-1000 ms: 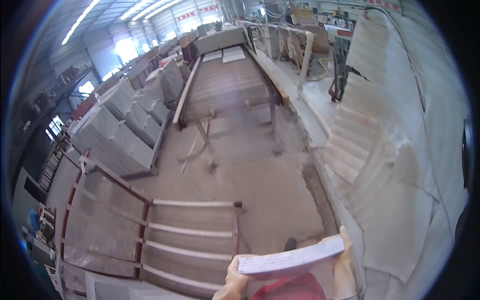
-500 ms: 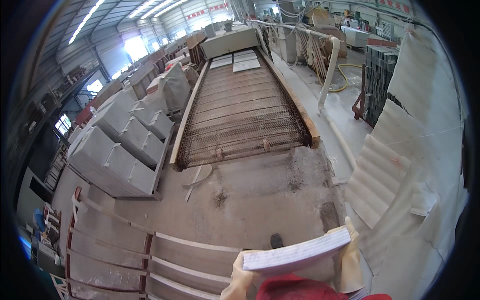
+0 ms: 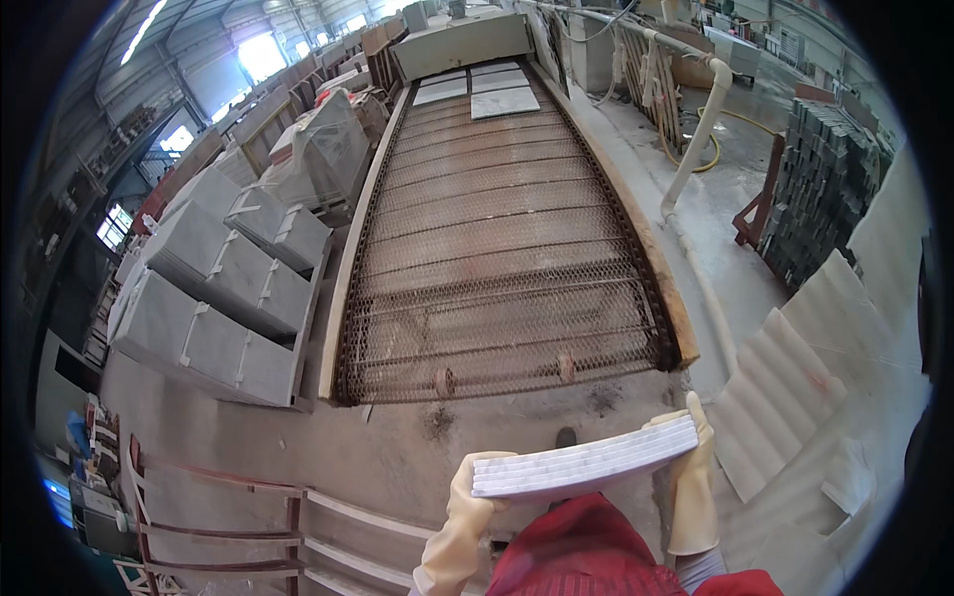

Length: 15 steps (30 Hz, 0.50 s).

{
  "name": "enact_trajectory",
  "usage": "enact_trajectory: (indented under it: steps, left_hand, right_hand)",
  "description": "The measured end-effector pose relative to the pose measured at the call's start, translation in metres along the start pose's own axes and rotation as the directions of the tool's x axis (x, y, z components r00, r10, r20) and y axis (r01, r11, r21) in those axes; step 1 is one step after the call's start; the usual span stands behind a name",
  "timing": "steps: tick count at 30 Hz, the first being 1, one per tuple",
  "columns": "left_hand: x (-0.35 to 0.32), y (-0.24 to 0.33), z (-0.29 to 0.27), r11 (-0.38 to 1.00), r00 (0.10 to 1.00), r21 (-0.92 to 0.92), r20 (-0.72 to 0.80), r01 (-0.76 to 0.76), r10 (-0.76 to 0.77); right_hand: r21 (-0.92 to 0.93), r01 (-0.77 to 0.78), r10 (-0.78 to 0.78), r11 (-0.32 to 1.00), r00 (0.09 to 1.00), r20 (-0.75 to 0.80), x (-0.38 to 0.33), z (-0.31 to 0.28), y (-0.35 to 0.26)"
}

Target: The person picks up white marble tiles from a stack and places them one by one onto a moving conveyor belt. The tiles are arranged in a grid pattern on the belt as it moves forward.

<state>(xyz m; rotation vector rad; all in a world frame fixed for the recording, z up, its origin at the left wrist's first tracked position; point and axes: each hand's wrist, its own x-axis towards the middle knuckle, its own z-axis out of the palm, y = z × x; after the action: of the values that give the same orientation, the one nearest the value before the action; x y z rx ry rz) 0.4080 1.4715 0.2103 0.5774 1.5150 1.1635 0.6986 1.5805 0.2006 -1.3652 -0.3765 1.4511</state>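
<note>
A stack of several white stone tiles (image 3: 586, 465) is held level in front of my body, above my red apron (image 3: 586, 546). My left hand (image 3: 465, 502), in a cream rubber glove, is closed round the stack's left end. At the right end, my gloved right hand (image 3: 694, 467) grips it with the thumb up along the edge. The fingers under the stack are hidden. Beyond the tiles lies a mesh conveyor belt (image 3: 497, 258), apart from them. Flat pale tiles (image 3: 505, 102) rest at its far end.
Strapped stone slabs (image 3: 214, 273) stand left of the conveyor. A low metal rack (image 3: 298, 526) is at my lower left. On the right are a white pipe (image 3: 696, 149), stacked dark stone strips (image 3: 820, 189) and pale foam sheets (image 3: 785, 397). A box-like housing (image 3: 462, 45) spans the conveyor's far end.
The conveyor's near end now appears closer, and more pale tiles show at its far end. Both hands still hold the tile stack, which has risen slightly in view.
</note>
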Motion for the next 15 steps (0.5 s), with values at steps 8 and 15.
enact_trajectory:
  steps: [8,15]
  left_hand:
    - [0.118,0.076,0.007,0.994,0.991,0.028,-0.074,0.110,-0.108]
    - [0.205,0.113,0.009,0.969,0.974,0.096,-0.022,0.229,-0.228]
  right_hand:
    - [0.014,-0.110,0.110,0.994,0.993,0.041,0.111,0.093,-0.035]
    - [-0.070,-0.195,0.176,0.978,0.960,-0.219,0.166,0.159,-0.072]
